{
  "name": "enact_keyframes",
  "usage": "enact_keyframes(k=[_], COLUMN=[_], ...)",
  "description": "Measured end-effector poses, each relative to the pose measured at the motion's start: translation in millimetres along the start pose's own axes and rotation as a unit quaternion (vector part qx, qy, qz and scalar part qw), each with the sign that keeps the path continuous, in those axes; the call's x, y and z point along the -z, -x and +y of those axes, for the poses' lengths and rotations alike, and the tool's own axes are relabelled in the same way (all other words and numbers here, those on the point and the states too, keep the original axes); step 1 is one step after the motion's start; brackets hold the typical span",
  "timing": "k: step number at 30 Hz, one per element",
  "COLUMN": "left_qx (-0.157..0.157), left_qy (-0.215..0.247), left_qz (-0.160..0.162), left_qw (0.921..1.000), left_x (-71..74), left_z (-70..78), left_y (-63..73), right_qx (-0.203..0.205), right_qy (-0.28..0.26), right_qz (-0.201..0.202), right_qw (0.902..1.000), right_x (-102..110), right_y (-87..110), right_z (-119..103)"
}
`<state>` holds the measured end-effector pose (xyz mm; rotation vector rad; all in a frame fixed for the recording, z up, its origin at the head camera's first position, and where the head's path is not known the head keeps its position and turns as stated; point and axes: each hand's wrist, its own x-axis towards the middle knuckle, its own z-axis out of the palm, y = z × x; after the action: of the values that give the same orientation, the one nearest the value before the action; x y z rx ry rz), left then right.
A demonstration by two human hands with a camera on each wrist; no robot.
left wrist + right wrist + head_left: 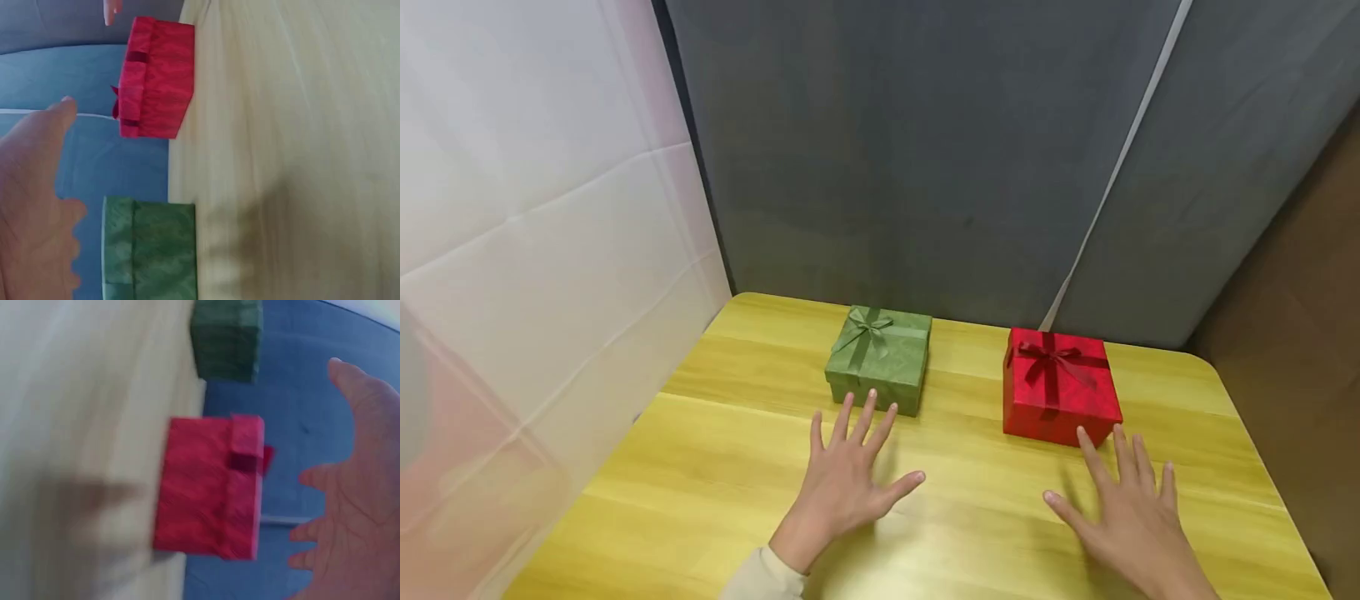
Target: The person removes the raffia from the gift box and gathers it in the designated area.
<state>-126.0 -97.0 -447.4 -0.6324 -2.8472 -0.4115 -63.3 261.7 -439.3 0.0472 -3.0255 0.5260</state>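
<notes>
Two lidded gift boxes with ribbon bows stand on the yellow wood-grain table (700, 483). The green gift box (883, 358) is left of centre, its lid on and its bow toward the back left corner. To the right sits the red gift box (1060, 387), lid on, with a dark red bow. My left hand (842, 492) hovers above the table with fingers spread, fingertips near the front of the green box. My right hand (1131, 517), fingers also spread, is just in front of the red box. Both hands hold nothing, and both cast shadows on the table.
A dark grey curtain (910, 150) hangs behind the table's far edge, with a pale strip (1120, 167) running down it. On the left is a white cloth wall (550, 208). A brown panel (1292, 333) borders the right side.
</notes>
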Motion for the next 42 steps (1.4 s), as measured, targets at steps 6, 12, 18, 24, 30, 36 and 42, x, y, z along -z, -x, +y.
enact_keyframes(k=[6,12,18,24,30,36,42], left_qx=[-0.089,-0.108,0.059,0.186,0.218,0.208,0.190], left_qy=[0.059,0.210,0.373,0.494,0.546,0.544,0.552], left_qz=[0.076,0.032,-0.102,-0.157,-0.140,-0.133,-0.125], left_qw=[0.9914,0.9713,0.9203,0.8346,0.7969,0.8017,0.8024], left_x=[9.7,-0.1,-39.7,-69.8,-69.9,-61.8,-56.1], left_z=[14.4,51.1,65.7,65.3,72.3,79.4,83.2], left_y=[-35.4,-101.3,-154.8,-160.5,-156.5,-159.3,-165.0], right_qx=[-0.026,-0.058,-0.151,-0.225,-0.230,-0.223,-0.214], right_qy=[-0.106,-0.219,-0.276,-0.354,-0.375,-0.379,-0.381], right_qz=[0.024,0.007,-0.056,-0.070,-0.038,-0.035,-0.026], right_qw=[0.9937,0.9739,0.9476,0.9051,0.8973,0.8973,0.8990], right_x=[43,48,18,-4,-1,9,19], right_y=[-23.3,-68.5,-108.5,-119.5,-114.1,-112.0,-110.0], right_z=[26,44,47,48,52,55,52])
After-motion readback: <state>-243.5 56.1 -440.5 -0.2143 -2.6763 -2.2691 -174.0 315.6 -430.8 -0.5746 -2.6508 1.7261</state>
